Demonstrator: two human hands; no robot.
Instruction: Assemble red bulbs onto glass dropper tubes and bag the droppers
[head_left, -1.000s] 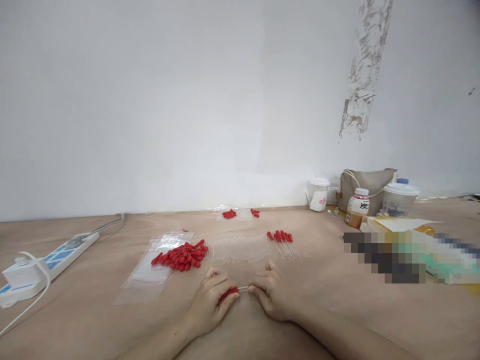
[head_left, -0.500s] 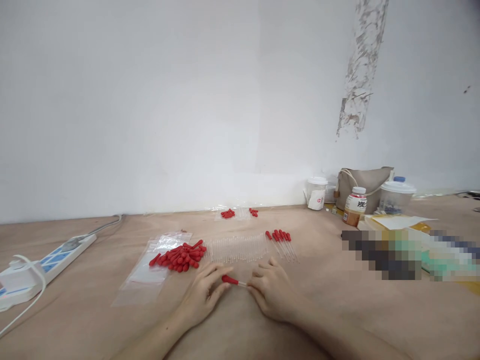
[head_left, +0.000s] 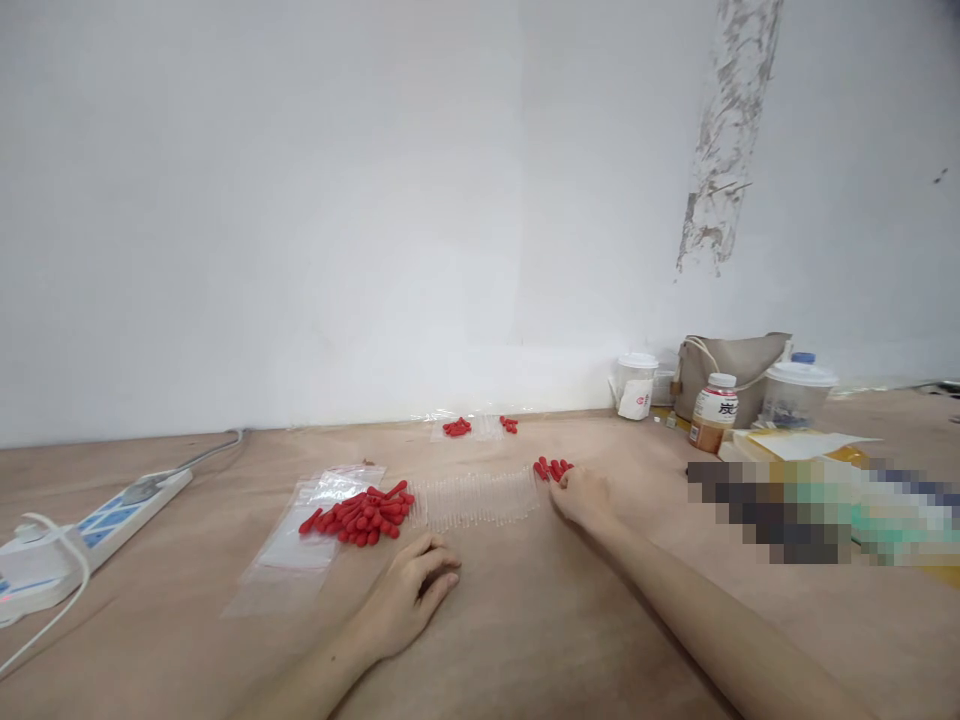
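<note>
My left hand (head_left: 416, 592) rests on the table with its fingers loosely curled and apart, holding nothing. It lies just in front of a pile of red rubber bulbs (head_left: 364, 515). Farther right, my right hand (head_left: 585, 497) is closed on a dropper at the row of finished droppers (head_left: 541, 467); the hand covers most of that dropper and the other glass stems. Between the bulb pile and my right hand, several clear glass pipette tubes (head_left: 472, 500) lie side by side in a row.
Clear plastic bags (head_left: 277, 560) lie under the bulbs. A white power strip (head_left: 112, 515) is at the left. Near the wall lies a bag with red bulbs (head_left: 457, 427). At the right stand a lidded cup (head_left: 636, 385), a bottle (head_left: 713, 412), a grey bag (head_left: 739, 370) and a tub (head_left: 796, 395).
My right hand has moved away from my left, forward and right to the row of droppers, taking the red-bulbed dropper along. My left hand has let go of the bulb and stayed in place.
</note>
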